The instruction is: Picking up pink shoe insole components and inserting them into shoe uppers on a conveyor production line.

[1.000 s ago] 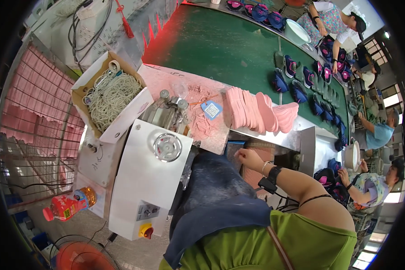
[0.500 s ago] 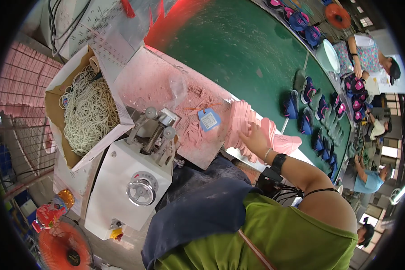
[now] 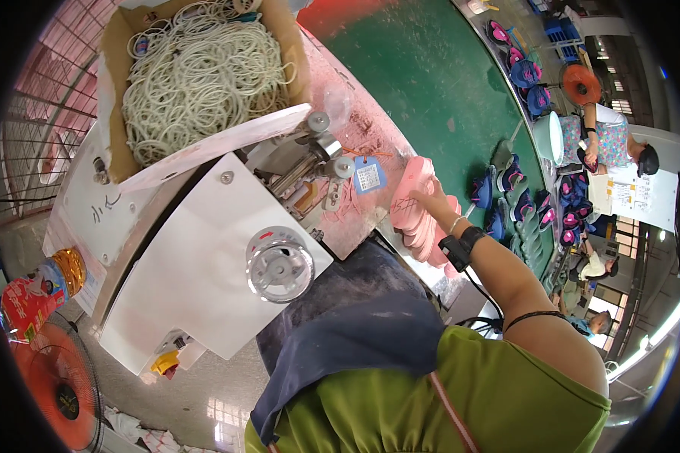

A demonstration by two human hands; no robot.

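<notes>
My right hand [image 3: 434,204] is at a row of pink insoles [image 3: 406,215] packed side by side at the edge of the worktable. Its fingers are bent over the upper part of the row and appear to grip some of the pieces; the thumb is hard to make out. My left hand is out of view. Left of the insoles, a blue tag with a white label [image 3: 369,175] lies on the dusty pink tabletop [image 3: 353,238]. A white machine [image 3: 204,249] with metal rollers [image 3: 304,170] and a clear handwheel [image 3: 280,264] stands at the left.
An open carton of pale cord [image 3: 204,83] sits beyond the machine. A green conveyor belt [image 3: 423,75] runs past the table, carrying dark shoes [image 3: 517,200] on its right. An orange fan [image 3: 64,396] stands lower left. Other people work along the belt's far side.
The view has swung, so the machine and carton appear larger and nearer. My right hand stays at the insoles, its fingers now closer together; the pointed piece sticking out rightward no longer shows.
</notes>
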